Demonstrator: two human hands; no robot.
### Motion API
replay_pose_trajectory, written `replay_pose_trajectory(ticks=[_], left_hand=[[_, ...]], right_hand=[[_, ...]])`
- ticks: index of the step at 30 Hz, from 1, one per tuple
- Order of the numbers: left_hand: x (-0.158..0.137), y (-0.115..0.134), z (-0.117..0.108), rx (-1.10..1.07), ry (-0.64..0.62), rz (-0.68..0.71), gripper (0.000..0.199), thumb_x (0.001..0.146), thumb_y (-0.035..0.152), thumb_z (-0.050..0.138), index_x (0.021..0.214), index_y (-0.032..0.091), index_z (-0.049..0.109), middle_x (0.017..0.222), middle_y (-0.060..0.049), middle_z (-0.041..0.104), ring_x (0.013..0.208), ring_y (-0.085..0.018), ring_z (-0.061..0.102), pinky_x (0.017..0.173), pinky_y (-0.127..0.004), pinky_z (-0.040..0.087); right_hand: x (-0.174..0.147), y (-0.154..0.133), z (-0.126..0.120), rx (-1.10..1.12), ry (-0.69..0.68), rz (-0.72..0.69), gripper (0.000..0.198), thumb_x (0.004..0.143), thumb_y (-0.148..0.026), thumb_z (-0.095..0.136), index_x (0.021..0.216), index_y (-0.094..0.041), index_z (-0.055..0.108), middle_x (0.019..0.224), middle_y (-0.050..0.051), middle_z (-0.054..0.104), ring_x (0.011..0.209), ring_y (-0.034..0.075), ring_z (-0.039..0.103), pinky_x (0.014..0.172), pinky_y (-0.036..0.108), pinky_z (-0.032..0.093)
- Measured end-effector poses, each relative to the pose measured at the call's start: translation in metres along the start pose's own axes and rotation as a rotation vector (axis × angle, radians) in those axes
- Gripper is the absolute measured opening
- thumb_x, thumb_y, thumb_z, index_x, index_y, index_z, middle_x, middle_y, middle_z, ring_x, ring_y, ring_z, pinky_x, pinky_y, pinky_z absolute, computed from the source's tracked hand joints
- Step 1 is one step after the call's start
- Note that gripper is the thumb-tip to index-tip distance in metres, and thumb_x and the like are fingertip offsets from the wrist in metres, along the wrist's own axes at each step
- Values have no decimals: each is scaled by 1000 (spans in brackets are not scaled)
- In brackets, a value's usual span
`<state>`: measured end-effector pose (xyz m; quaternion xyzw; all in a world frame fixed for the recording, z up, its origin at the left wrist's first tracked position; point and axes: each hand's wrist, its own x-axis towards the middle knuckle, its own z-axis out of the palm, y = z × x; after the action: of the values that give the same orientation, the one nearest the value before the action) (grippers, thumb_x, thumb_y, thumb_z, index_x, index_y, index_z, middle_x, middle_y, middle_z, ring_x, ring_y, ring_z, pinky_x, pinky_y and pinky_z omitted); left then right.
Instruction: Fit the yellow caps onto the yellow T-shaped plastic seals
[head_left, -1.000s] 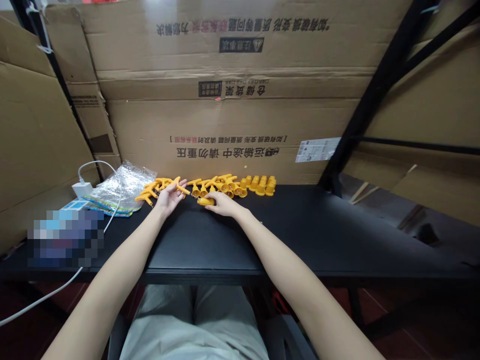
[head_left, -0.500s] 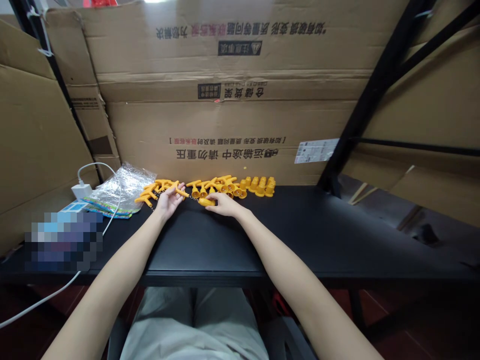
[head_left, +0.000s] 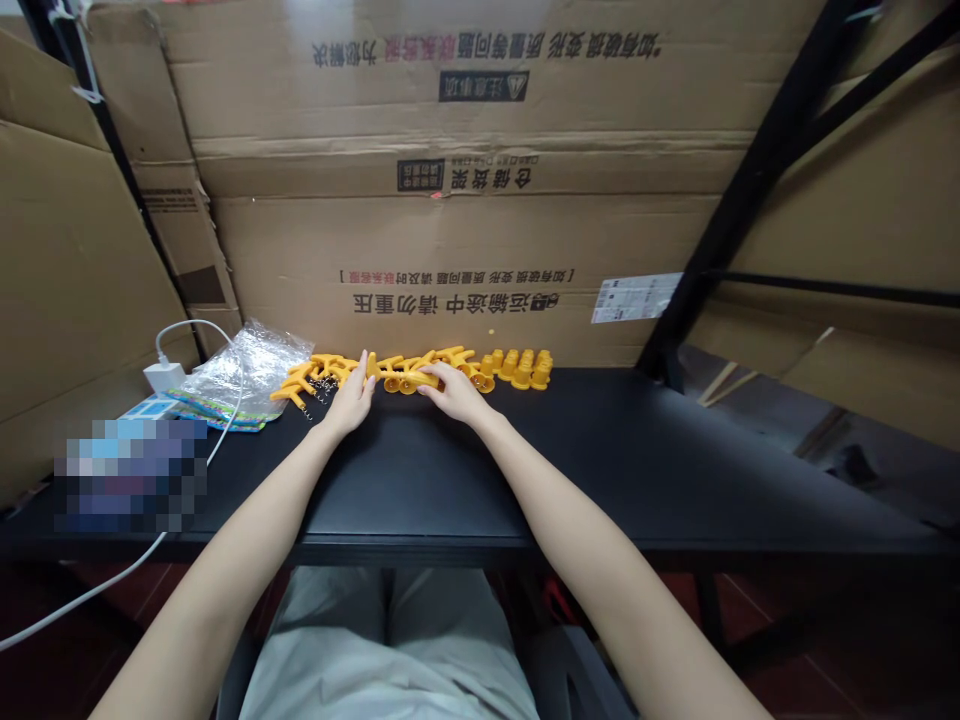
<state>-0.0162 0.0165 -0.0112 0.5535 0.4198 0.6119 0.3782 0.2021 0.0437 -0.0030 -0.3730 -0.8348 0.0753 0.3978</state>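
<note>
My left hand (head_left: pixel 354 400) is closed on a yellow T-shaped corkscrew handle (head_left: pixel 372 367), its crossbar upright against the fingers. Just to the right, my right hand (head_left: pixel 456 392) pinches a yellow bell-shaped base (head_left: pixel 424 380), lying sideways and pointing toward the handle. Whether the two pieces are joined cannot be made out, and the screw between them is not visible. Several corkscrew handles with metal spirals (head_left: pixel 301 383) lie left of my left hand. Behind both hands runs a row of yellow corkscrews and bases (head_left: pixel 457 358), partly hidden by my fingers.
Several yellow bell-shaped bases (head_left: pixel 523 368) stand grouped at the right end of the row. At left are clear plastic bags (head_left: pixel 255 365), a white charger (head_left: pixel 163 377) with its cable, and a blurred-out item (head_left: pixel 127 475). Cardboard (head_left: pixel 465 240) walls the black table (head_left: pixel 600 460).
The handle in my left hand has turned from slanting to upright. My right hand has lifted the base slightly, and the two pieces are closer together.
</note>
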Motion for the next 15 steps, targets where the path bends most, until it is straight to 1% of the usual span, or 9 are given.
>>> replay_pose_trajectory(ticks=[3, 5, 8, 11, 13, 15], left_hand=[[-3, 3, -1, 100, -24, 32, 59, 76, 15, 65, 133, 19, 50, 110, -10, 66, 113, -23, 56, 107, -34, 33], [-6, 7, 0, 178, -29, 54, 62, 76, 15, 63, 136, 19, 47, 101, -9, 67, 104, -23, 59, 104, -33, 35], [-10, 12, 2, 306, -26, 92, 62, 77, 16, 62, 137, 24, 47, 100, -7, 67, 103, -24, 60, 103, -31, 37], [-12, 13, 2, 398, -42, 100, 56, 77, 19, 64, 131, 28, 53, 105, -7, 66, 109, -26, 58, 101, -31, 39], [-11, 12, 2, 409, -55, 76, 48, 76, 22, 66, 123, 29, 58, 108, -7, 65, 113, -27, 56, 99, -31, 41], [-10, 10, 1, 370, -51, 40, 40, 75, 22, 67, 114, 29, 62, 105, -7, 66, 114, -28, 55, 97, -31, 42]], right_hand=[[1, 1, 0, 36, 29, -19, 27, 83, -21, 61, 109, -16, 65, 109, 11, 65, 102, 22, 60, 94, 40, 45], [1, 0, 2, 58, 23, -11, 27, 83, -21, 60, 110, -16, 64, 111, 11, 65, 103, 23, 60, 94, 40, 45], [1, -1, 4, 86, -13, 6, 30, 84, -22, 59, 113, -15, 63, 115, 12, 65, 106, 23, 59, 95, 40, 45], [0, -1, 5, 87, -46, 20, 32, 84, -22, 59, 115, -14, 63, 117, 14, 64, 109, 23, 59, 98, 41, 43], [0, 0, 4, 81, -56, 21, 31, 84, -22, 59, 115, -15, 64, 117, 13, 64, 111, 24, 58, 100, 42, 42], [0, -1, 3, 80, -54, 12, 33, 84, -21, 59, 117, -18, 63, 118, 12, 63, 114, 24, 56, 103, 44, 40]])
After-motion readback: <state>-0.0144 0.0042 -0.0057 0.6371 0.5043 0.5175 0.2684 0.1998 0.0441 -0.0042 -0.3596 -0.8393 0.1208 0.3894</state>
